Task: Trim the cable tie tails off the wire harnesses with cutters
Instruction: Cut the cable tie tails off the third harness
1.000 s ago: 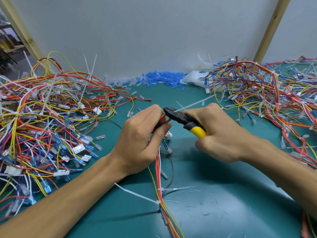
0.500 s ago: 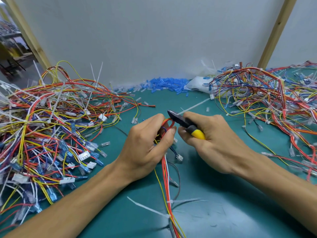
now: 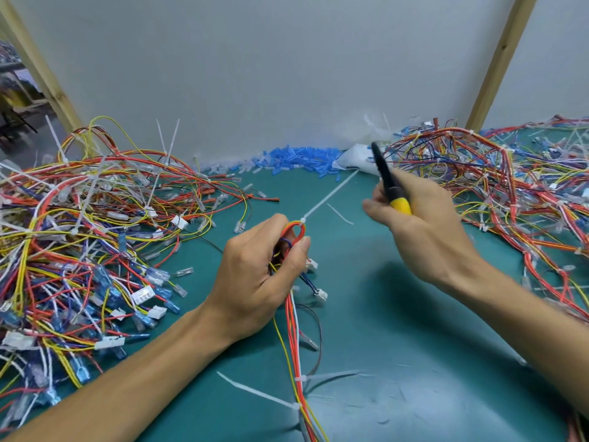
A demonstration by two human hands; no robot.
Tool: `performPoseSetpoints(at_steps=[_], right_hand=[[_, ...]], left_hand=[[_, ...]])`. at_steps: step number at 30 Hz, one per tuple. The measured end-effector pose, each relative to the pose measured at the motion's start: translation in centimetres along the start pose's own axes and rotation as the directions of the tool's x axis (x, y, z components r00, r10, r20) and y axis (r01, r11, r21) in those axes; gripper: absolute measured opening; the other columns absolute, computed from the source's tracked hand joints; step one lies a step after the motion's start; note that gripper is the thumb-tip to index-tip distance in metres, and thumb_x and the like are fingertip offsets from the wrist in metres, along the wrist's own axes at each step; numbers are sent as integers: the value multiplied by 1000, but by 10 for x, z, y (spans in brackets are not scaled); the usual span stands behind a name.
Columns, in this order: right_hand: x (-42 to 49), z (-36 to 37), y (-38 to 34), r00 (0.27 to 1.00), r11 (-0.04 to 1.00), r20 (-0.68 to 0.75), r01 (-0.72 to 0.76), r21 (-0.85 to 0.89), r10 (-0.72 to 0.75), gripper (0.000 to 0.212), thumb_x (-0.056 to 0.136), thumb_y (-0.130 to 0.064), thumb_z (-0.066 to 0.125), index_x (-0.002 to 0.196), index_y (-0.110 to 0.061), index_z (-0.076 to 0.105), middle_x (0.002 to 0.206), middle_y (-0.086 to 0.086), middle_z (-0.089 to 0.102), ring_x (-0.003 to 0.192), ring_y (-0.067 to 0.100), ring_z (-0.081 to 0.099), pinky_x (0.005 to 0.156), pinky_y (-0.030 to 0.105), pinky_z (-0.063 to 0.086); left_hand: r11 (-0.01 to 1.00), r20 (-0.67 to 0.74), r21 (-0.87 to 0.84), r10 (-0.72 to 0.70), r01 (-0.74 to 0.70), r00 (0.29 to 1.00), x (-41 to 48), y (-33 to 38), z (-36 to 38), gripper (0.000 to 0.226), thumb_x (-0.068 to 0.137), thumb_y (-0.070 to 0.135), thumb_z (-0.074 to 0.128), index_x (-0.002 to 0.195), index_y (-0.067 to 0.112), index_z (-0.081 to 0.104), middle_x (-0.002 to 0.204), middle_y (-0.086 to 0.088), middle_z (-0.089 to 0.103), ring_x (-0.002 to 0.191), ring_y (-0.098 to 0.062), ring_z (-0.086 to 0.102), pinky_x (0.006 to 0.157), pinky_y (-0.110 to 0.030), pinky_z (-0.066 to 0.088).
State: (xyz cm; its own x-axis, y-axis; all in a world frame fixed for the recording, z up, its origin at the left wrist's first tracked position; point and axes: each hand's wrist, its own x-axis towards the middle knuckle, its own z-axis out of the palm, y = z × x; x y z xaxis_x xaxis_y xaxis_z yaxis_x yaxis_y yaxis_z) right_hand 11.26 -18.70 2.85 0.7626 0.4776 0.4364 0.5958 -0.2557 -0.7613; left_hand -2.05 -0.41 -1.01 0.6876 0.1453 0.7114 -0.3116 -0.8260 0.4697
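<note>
Left hand curled tight at centre, right hand curled, higher, apart

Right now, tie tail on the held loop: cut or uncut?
Uncut: tail juts full-length from the loop in the left hand; cutters clear.

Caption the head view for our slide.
Left hand grips a wire harness; right hand holds cutters clear of its uncut tie tail.

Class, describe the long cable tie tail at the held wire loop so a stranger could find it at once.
In the middle of the green table, the left hand grips a red-orange wire loop. From the loop's top a straight white cable tie tail runs up and right. Unlike the short loose offcut beside it, it is long and joined to the loop.
</note>
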Motion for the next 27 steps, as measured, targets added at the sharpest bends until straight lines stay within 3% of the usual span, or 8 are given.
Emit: performPoseSetpoints(at_steps=[7, 9, 11, 14, 16, 19, 22, 27], right_hand=[[-14, 11, -1, 968, 973, 250, 78, -217, -22, 39, 74, -27, 76, 88, -31, 39, 74, -3, 51, 65, 9, 45, 54, 34, 34], [-15, 15, -5, 973, 990, 228, 66, -125, -36, 42, 72, -47, 82, 92, -30, 49, 79, -4, 59, 68, 8, 51, 59, 29, 40], [-13, 18, -11, 984, 985, 180, -30, 169, -1, 50, 74, -58, 82, 89, -14, 62, 74, 11, 60, 62, 13, 50, 57, 29, 40], [-10, 19, -19, 962, 658, 205, -274, 701, 182, 56, 90, -58, 70, 98, -2, 71, 78, 18, 67, 64, 20, 59, 60, 30, 52], [-8, 15, -19, 901, 466, 350, -433, 772, 256, 57, 94, -61, 61, 111, -7, 71, 84, 18, 67, 65, 24, 60, 60, 38, 55], [-8, 10, -15, 794, 494, 525, -604, 626, 306, 41, 97, -50, 63, 107, -10, 69, 73, 13, 56, 52, 20, 41, 46, 29, 37], [-10, 9, -12, 785, 580, 537, -604, 547, 311, 26, 85, -29, 66, 103, -10, 69, 71, 6, 43, 56, 18, 26, 49, 28, 19], [-7, 6, -16, 814, 613, 522, -554, 564, 255, 46, 73, -24, 62, 111, 0, 70, 74, 4, 42, 61, 17, 34, 52, 30, 24]], left_hand=[[999, -59, -3, -39, 39, 998, 1, 0, 0, 35, 103, 20, 58, 74, 4, 47, 65, 9, 33, 61, -17, 35, 61, -23, 30], [998, -79, -30, -63, 61, 995, 0, -2, 0, 36, 104, 23, 57, 75, 4, 47, 65, 4, 36, 62, -19, 36, 61, -26, 31], [996, -106, -52, -76, 71, 991, 1, -3, -1, 37, 104, 26, 55, 76, 4, 47, 66, -1, 38, 63, -19, 36, 61, -27, 32], [994, -128, -71, -92, 83, 988, 1, -4, -1, 37, 104, 28, 54, 76, 4, 47, 67, -3, 39, 64, -19, 37, 61, -29, 34], [994, -130, -72, -94, 85, 987, 2, -4, -1, 36, 104, 27, 54, 77, 4, 48, 67, -3, 40, 64, -18, 38, 61, -29, 34], [993, -129, -69, -104, 96, 986, 2, -5, 0, 35, 105, 23, 56, 77, 4, 48, 66, -3, 40, 64, -18, 38, 61, -28, 34], [993, -127, -69, -104, 96, 986, 1, -7, 0, 34, 105, 21, 57, 76, 4, 47, 66, -4, 39, 64, -19, 37, 61, -30, 34], [992, -130, -79, -103, 94, 986, 1, -6, 0, 36, 104, 28, 54, 76, 6, 47, 66, -2, 39, 63, -16, 37, 61, -28, 33]])
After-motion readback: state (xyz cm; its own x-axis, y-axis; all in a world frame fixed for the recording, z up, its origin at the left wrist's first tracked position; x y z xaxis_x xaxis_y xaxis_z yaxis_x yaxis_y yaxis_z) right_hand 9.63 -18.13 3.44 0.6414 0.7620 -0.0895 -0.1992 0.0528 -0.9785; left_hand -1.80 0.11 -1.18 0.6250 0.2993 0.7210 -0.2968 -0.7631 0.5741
